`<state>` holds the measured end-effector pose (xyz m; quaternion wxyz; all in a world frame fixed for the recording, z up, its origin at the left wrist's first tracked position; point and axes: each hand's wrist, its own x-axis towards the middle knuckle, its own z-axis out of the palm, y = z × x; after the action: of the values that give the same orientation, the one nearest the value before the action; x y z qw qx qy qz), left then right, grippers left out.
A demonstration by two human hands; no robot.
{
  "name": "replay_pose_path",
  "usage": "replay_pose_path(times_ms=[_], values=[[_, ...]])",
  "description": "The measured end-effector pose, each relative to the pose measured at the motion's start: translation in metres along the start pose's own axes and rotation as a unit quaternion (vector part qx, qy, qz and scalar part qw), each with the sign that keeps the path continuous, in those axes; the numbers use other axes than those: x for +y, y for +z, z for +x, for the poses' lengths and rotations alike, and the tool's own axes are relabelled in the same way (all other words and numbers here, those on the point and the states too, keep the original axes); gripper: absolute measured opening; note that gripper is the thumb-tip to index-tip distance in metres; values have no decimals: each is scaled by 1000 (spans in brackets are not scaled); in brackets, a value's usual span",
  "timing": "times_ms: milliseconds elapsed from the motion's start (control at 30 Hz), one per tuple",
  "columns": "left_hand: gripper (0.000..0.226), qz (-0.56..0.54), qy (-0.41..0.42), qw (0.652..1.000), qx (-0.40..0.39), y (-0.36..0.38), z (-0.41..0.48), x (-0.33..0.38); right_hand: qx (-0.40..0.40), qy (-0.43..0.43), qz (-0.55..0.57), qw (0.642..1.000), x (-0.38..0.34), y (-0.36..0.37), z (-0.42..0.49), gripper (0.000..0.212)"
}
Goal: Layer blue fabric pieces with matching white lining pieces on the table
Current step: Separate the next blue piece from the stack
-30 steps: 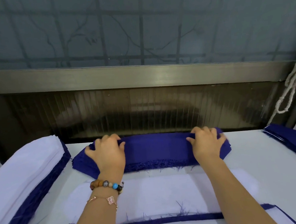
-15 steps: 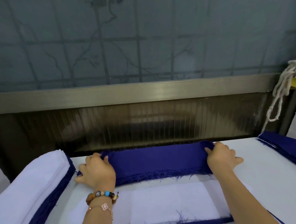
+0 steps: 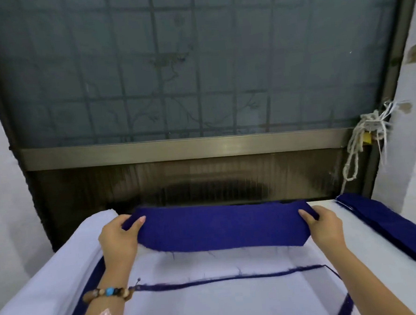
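Note:
A long blue fabric piece point(image 3: 221, 227) hangs stretched between my hands, lifted above the table's far part. My left hand point(image 3: 119, 238) grips its left end, thumb on top. My right hand point(image 3: 325, 223) grips its right end the same way. Below it lies a white lining piece point(image 3: 223, 300) with a thin blue edge showing across it, on top of layered pieces near me. Whatever lies under the raised piece is hidden.
A tall stack of white and blue pieces point(image 3: 46, 284) lies along the left. A pile of blue pieces point(image 3: 388, 221) lies along the right edge. The table point(image 3: 368, 249) ends at a dark window frame point(image 3: 184, 149). A knotted cord point(image 3: 357, 148) hangs at the right.
My hands have moved out to the ends of the blue piece, gripped it and lifted it off the blue stack at the back. The view has tilted.

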<state>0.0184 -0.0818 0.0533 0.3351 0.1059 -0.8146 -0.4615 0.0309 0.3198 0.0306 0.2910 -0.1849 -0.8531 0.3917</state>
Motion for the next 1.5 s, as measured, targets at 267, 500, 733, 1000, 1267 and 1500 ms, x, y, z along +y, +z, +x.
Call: replay_pose_path(times_ms=[267, 500, 733, 1000, 1267, 1500], values=[[40, 56, -56, 995, -61, -44, -63, -26, -28, 25, -46, 998, 35, -28, -67, 18], [21, 73, -37, 987, -135, -54, -99, -47, -61, 5, -66, 996, 62, -37, -100, 14], [37, 87, -87, 985, -121, -52, -107, -45, -56, -26, -78, 995, 65, -35, -106, 6], [33, 109, -50, 986, -115, -52, -111, -46, -39, 1, -58, 998, 67, -34, -105, 22], [34, 134, -2, 987, -86, -48, -111, -48, 4, -79, -81, 994, 68, -34, -107, 36], [46, 177, 86, 974, -112, -46, -110, -56, -25, -205, -106, 973, 60, -38, -115, 41]])
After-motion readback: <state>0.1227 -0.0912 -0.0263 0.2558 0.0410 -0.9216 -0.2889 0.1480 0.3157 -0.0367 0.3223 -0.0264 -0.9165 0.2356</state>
